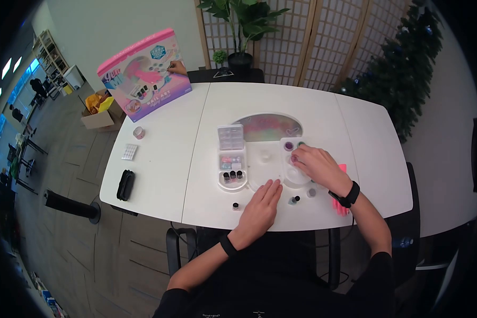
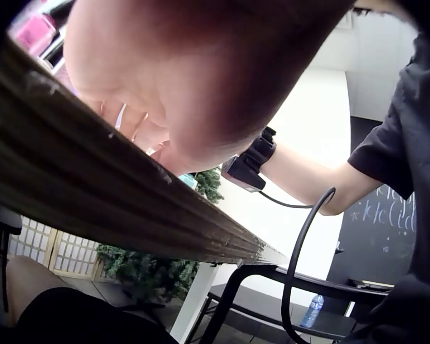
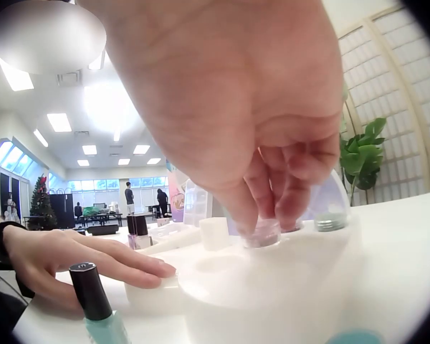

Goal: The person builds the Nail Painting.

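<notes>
My right hand (image 1: 318, 164) reaches over the right part of a white nail art station (image 1: 264, 172). Its thumb and fingertips pinch a small clear jar of pink glitter (image 3: 262, 234), low at the station's top surface. Beside that jar stand a purple glitter jar (image 1: 288, 146) and a green one (image 3: 330, 223). At the station's front edge rests my left hand (image 1: 259, 208), fingers straight and together, holding nothing. A teal nail polish bottle (image 3: 103, 319) with a black cap stands on the table between the two hands.
Several black-capped polish bottles (image 1: 232, 175) sit in the station's left tray, below an open lidded compartment box (image 1: 231, 139). Another small bottle (image 1: 235, 206) stands left of my left hand. Pink material (image 1: 339, 205) lies under my right forearm. A large toy box (image 1: 148, 77) occupies the back left.
</notes>
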Motion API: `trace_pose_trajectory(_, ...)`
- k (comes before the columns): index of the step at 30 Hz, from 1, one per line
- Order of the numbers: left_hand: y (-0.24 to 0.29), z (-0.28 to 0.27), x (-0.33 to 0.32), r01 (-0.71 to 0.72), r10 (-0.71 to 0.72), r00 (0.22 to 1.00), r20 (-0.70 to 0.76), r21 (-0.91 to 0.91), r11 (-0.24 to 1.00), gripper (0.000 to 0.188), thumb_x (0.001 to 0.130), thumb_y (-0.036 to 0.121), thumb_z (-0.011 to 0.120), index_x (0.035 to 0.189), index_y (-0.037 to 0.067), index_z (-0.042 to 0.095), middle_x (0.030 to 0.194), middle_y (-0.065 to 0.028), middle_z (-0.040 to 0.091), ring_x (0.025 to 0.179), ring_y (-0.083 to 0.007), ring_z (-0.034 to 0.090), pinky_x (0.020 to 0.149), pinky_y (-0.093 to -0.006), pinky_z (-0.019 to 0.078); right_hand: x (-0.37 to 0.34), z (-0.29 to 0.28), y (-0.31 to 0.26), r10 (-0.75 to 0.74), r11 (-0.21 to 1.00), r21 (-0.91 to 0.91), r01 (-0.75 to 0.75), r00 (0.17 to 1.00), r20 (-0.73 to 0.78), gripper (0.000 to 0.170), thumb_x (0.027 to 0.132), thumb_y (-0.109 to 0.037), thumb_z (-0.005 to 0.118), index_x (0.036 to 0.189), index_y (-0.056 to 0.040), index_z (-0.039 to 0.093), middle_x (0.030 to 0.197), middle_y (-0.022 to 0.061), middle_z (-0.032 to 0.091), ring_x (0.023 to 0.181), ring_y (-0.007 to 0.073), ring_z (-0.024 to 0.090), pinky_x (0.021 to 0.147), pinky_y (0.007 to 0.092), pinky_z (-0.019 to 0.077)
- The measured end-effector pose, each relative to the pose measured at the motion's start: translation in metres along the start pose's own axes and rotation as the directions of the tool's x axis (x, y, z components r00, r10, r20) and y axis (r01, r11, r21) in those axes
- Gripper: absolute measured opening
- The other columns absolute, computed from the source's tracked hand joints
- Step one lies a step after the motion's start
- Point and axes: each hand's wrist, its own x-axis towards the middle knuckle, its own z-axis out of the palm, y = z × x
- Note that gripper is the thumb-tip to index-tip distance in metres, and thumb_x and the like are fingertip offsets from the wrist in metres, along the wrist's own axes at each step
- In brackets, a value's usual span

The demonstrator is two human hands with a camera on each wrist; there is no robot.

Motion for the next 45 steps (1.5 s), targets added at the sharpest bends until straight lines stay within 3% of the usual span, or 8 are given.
trace_pose_trajectory(16, 0.001, -0.002, 0.0, -0.011, 0.008, 0.999, 0.04, 0.058, 0.998, 0.059, 0.093, 0.001, 0.064, 0.15, -0.01, 0.055, 0.16, -0.0225, 0.053, 0.151, -0.0384, 0.049, 0.126, -0.0461, 0.0397, 0.009, 0.015, 0.002, 0.005, 0.998, -0.066, -0.003, 0.999, 0.033, 0.019, 0.103, -0.016, 0.066, 0.11, 0.0009, 0.071, 0.108, 0.0162, 0.07, 0.094, 0.0403, 0.072, 0.083, 0.0499, 0.0571)
trace_pose_trajectory(19, 0.002, -0.001, 0.0, -0.016, 0.014, 0.999, 0.036, 0.064, 0.998, 0.06, 0.092, 0.001, 0.064, 0.15, -0.01, 0.054, 0.16, -0.0225, 0.052, 0.151, -0.0384, 0.048, 0.126, -0.0463, 0.0395, 0.009, 0.016, 0.0, 0.003, 0.997, -0.078, -0.002, 1.0, 0.014, 0.019, 0.105, -0.015, 0.063, 0.103, 0.0021, 0.071, 0.108, 0.0165, 0.07, 0.093, 0.0396, 0.072, 0.082, 0.0502, 0.0586)
trace_pose_trajectory(25, 0.0, -0.001, 0.0, -0.023, 0.021, 0.999, 0.044, 0.053, 0.998, 0.059, 0.092, 0.001, 0.065, 0.15, -0.01, 0.054, 0.159, -0.0231, 0.053, 0.15, -0.0389, 0.049, 0.126, -0.0467, 0.0396, -0.019, 0.006, 0.004, 0.089, 0.994, 0.072, -0.079, 0.984, -0.153, 0.02, 0.104, -0.019, 0.067, 0.111, -0.0013, 0.074, 0.11, 0.0127, 0.071, 0.098, 0.0371, 0.073, 0.086, 0.0484, 0.0594)
trace_pose_trajectory(28, 0.001, -0.002, 0.0, -0.03, 0.027, 0.999, 0.046, 0.07, 0.997, 0.06, 0.092, 0.001, 0.065, 0.15, -0.01, 0.054, 0.159, -0.0236, 0.053, 0.15, -0.039, 0.048, 0.126, -0.0466, 0.0396, -0.042, -0.014, 0.01, 0.319, 0.946, 0.087, -0.313, 0.946, -0.054, 0.024, 0.1, -0.02, 0.072, 0.115, -0.0017, 0.074, 0.114, 0.0126, 0.072, 0.102, 0.0359, 0.071, 0.091, 0.0463, 0.0578)
trace_pose_trajectory(31, 0.001, -0.002, 0.0, -0.024, 0.02, 0.999, 0.049, 0.069, 0.997, 0.06, 0.093, 0.001, 0.065, 0.151, -0.009, 0.054, 0.159, -0.0233, 0.053, 0.15, -0.0389, 0.048, 0.126, -0.0467, 0.0397, -0.064, -0.006, 0.028, 0.279, 0.959, -0.064, -0.275, 0.959, 0.05, 0.024, 0.097, -0.019, 0.074, 0.114, -0.002, 0.075, 0.113, 0.0128, 0.073, 0.107, 0.0344, 0.069, 0.095, 0.0454, 0.0566)
trace_pose_trajectory(34, 0.001, 0.0, 0.0, -0.02, 0.019, 0.999, 0.037, 0.054, 0.998, 0.06, 0.093, 0.0, 0.065, 0.151, -0.009, 0.054, 0.159, -0.0228, 0.053, 0.151, -0.0389, 0.048, 0.126, -0.0468, 0.04, -0.072, 0.013, 0.035, 0.218, 0.973, -0.09, -0.211, 0.973, 0.078, 0.023, 0.094, -0.016, 0.076, 0.112, -0.0011, 0.075, 0.106, 0.0134, 0.072, 0.108, 0.0333, 0.068, 0.095, 0.0451, 0.0567)
trace_pose_trajectory(40, 0.002, -0.003, 0.0, -0.025, 0.023, 0.999, 0.043, 0.051, 0.998, 0.059, 0.093, 0.0, 0.065, 0.151, -0.009, 0.054, 0.16, -0.0227, 0.053, 0.151, -0.0391, 0.048, 0.126, -0.0468, 0.0403, -0.069, 0.012, 0.036, 0.285, 0.957, -0.092, -0.277, 0.954, 0.095, 0.026, 0.094, -0.018, 0.077, 0.114, -0.0015, 0.075, 0.109, 0.0141, 0.073, 0.109, 0.0343, 0.068, 0.097, 0.0451, 0.0556)
trace_pose_trajectory(45, 0.002, -0.002, 0.0, -0.024, 0.022, 0.999, 0.038, 0.052, 0.998, 0.059, 0.093, 0.001, 0.065, 0.15, -0.009, 0.054, 0.16, -0.0227, 0.053, 0.151, -0.0393, 0.048, 0.126, -0.047, 0.0403, -0.057, -0.016, 0.026, 0.271, 0.963, 0.019, -0.271, 0.959, -0.084, 0.026, 0.096, -0.016, 0.075, 0.116, 0.0004, 0.074, 0.109, 0.0149, 0.073, 0.108, 0.035, 0.068, 0.096, 0.045, 0.0554)
